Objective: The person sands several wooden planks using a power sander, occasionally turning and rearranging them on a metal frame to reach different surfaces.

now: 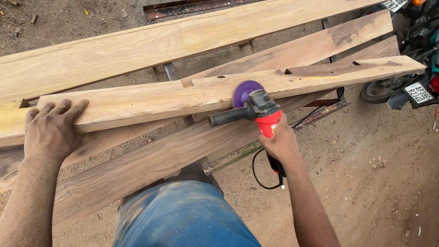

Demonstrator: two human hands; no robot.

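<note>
Angle grinder [260, 112], red-bodied with a purple disc, sits against the near edge of the notched plank [183, 98] on the metal stand [238, 153]. We judge sanding underway; next calls for steady travel along that edge. Our right hand [280, 142] clamps the grinder's body; our left hand [51, 128] lies flat on the plank, fingers spread.

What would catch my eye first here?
The red angle grinder at centre, gripped by the right hand, its purple disc against the edge of a pale plank. At left, the left hand presses flat on that plank.
</note>
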